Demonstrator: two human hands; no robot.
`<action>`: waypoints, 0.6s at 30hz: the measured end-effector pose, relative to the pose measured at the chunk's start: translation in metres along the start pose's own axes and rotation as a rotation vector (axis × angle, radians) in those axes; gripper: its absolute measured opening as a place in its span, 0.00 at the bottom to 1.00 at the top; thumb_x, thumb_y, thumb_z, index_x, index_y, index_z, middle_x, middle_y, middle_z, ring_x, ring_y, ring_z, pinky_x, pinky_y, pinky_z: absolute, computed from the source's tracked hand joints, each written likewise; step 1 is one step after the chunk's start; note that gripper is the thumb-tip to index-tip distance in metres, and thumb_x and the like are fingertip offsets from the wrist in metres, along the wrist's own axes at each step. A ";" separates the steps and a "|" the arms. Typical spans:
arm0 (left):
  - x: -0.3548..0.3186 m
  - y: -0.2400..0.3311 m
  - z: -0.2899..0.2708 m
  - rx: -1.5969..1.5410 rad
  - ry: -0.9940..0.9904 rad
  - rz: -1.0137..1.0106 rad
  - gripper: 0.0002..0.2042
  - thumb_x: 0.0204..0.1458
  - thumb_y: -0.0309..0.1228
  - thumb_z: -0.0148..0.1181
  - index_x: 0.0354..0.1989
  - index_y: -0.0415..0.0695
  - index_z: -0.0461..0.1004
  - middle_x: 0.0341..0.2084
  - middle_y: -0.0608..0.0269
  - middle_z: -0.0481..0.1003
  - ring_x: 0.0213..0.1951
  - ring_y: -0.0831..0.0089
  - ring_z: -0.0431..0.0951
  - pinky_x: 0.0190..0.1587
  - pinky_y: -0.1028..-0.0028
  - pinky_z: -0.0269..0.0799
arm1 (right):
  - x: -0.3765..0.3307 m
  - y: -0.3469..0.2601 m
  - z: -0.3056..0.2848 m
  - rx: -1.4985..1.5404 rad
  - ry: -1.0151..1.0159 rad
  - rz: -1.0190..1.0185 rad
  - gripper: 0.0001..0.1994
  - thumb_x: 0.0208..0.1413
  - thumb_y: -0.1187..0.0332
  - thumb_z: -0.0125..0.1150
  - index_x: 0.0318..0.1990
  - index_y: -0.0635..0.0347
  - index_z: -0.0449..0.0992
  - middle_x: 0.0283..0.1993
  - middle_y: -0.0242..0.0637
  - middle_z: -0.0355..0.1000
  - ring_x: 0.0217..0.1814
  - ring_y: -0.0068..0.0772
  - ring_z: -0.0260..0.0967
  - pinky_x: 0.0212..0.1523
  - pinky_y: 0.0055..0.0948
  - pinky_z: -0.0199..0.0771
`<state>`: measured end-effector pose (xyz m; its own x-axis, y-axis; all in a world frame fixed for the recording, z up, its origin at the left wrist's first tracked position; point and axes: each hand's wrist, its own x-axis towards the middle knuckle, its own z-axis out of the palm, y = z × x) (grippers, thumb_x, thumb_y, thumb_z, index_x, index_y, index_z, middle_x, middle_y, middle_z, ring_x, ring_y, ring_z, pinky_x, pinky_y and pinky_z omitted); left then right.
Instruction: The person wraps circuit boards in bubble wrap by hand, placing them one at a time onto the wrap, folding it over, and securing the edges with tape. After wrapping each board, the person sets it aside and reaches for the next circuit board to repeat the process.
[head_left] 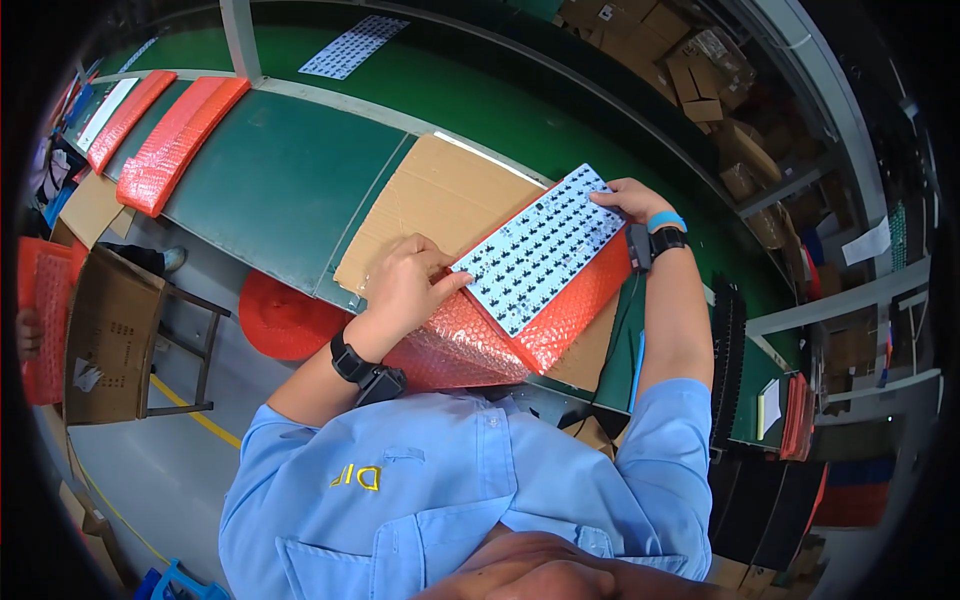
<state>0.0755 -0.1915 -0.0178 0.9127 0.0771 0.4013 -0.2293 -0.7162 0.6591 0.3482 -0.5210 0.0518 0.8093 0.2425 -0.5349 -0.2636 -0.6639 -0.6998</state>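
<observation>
A white keyboard circuit board (548, 245) with rows of black switch marks lies tilted over red bubble wrap (455, 340). My right hand (632, 200) grips its far right corner, thumb on top and the other fingers mostly hidden beneath. At its left corner, my left hand (408, 285) is closed, with thumb and fingertips at the board's edge. Red wrap also shows there, and whether the left fingers pinch some of it is hidden. A flat cardboard sheet (440, 185) lies under the wrap on the green bench.
Red bubble-wrapped packs (180, 145) lie on the bench (290, 150) at left. Another white board (353, 46) rests on the green surface beyond the rail. A red round stool (290, 315) and a cardboard box (115, 335) stand left. A cable (608, 350) hangs near my right forearm.
</observation>
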 end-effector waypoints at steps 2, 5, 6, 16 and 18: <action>0.001 -0.002 -0.002 0.000 -0.025 -0.011 0.16 0.45 0.37 0.72 0.41 0.42 0.82 0.34 0.56 0.77 0.37 0.59 0.78 0.40 0.63 0.74 | -0.013 -0.016 -0.006 0.046 -0.042 0.009 0.22 0.51 0.65 0.72 0.51 0.67 0.76 0.46 0.42 0.79 0.45 0.29 0.78 0.51 0.27 0.75; -0.001 -0.001 -0.003 0.051 0.089 0.183 0.18 0.45 0.36 0.71 0.44 0.42 0.80 0.32 0.55 0.76 0.35 0.56 0.77 0.41 0.63 0.74 | -0.082 -0.066 -0.017 0.165 -0.188 -0.214 0.24 0.46 0.70 0.73 0.52 0.66 0.76 0.47 0.42 0.79 0.43 0.30 0.79 0.52 0.31 0.77; -0.001 -0.001 -0.005 0.057 0.086 0.176 0.18 0.45 0.36 0.71 0.44 0.42 0.80 0.32 0.55 0.76 0.35 0.56 0.77 0.41 0.63 0.74 | -0.104 -0.081 -0.019 0.135 -0.205 -0.265 0.24 0.45 0.71 0.74 0.51 0.66 0.76 0.47 0.42 0.79 0.44 0.31 0.79 0.52 0.32 0.77; -0.044 -0.009 -0.063 -0.554 -0.555 -0.140 0.19 0.41 0.30 0.74 0.43 0.38 0.78 0.35 0.48 0.80 0.39 0.53 0.81 0.44 0.66 0.75 | -0.317 -0.135 -0.056 -0.340 0.338 -0.672 0.32 0.44 0.58 0.72 0.56 0.65 0.70 0.45 0.39 0.78 0.43 0.28 0.77 0.49 0.30 0.77; -0.072 -0.034 -0.074 -0.368 -0.540 -0.220 0.17 0.41 0.32 0.73 0.39 0.40 0.79 0.28 0.47 0.79 0.35 0.52 0.82 0.39 0.63 0.76 | -0.335 -0.130 -0.073 -0.270 0.363 -0.654 0.31 0.45 0.59 0.71 0.56 0.65 0.70 0.45 0.40 0.78 0.43 0.28 0.78 0.49 0.30 0.77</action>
<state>-0.0075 -0.1212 -0.0224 0.9699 -0.2310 -0.0763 -0.0325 -0.4338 0.9004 0.1497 -0.5678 0.3569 0.8890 0.4272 0.1650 0.4227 -0.6268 -0.6546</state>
